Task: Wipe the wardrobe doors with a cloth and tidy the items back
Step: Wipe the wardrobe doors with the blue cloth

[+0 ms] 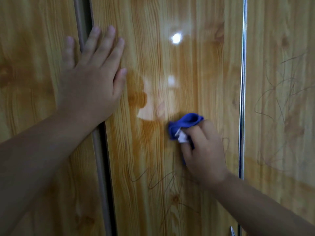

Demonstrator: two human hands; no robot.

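On the glossy wood-grain door (pixel 170 65), right hand (pixel 202 149) grips blue cloth (pixel 184 125). Left hand (pixel 92 77) flat, fingers spread, across the door gap (pixel 102 150). Pen scribbles (pixel 281 99) on adjacent panel.

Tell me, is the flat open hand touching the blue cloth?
Apart. The head view shows the left hand flat on the glossy wooden wardrobe door, with bare wood between it and the blue cloth.

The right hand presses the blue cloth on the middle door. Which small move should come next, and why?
Probably slide the blue cloth downward. The right hand holds it bunched against the middle door, and thin dark scribble lines show just below it. The left hand lies flat across the door gap, seemingly steadying the door.
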